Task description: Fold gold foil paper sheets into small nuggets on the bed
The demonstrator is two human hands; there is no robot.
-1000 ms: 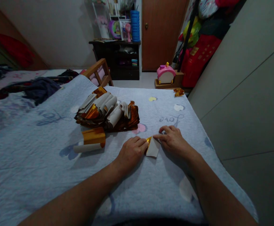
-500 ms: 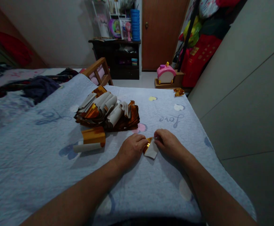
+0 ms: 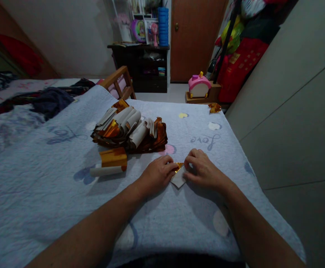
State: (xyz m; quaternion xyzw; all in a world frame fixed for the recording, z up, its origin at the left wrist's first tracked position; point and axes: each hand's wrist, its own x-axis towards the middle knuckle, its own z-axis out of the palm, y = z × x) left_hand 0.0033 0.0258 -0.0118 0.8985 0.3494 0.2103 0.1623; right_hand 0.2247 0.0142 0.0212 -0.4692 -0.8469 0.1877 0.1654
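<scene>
A small folded piece of gold foil paper (image 3: pixel 178 179) with a whitish back lies on the bed between my hands. Its lower end comes to a point, and a gold strip shows along the upper left. My left hand (image 3: pixel 159 172) is closed on its left edge, fingertips over the gold part. My right hand (image 3: pixel 203 169) grips the right edge between thumb and fingers. Beyond my left hand sits a thick pile of gold and white foil papers (image 3: pixel 136 137). One loose, curled gold sheet (image 3: pixel 113 158) lies just nearer than the pile.
A pale blue quilt (image 3: pixel 156 230) with heart prints covers the bed. At its far right corner rests a crumpled gold foil piece (image 3: pixel 214 108). Dark clothes (image 3: pixel 52 102) lie at the left. A pale cabinet (image 3: pixel 299 123) rises along the right side.
My right hand has spread its thumb lower along the paper's right edge. The paper's lower end now looks pointed rather than blunt. My left hand stays on the left edge.
</scene>
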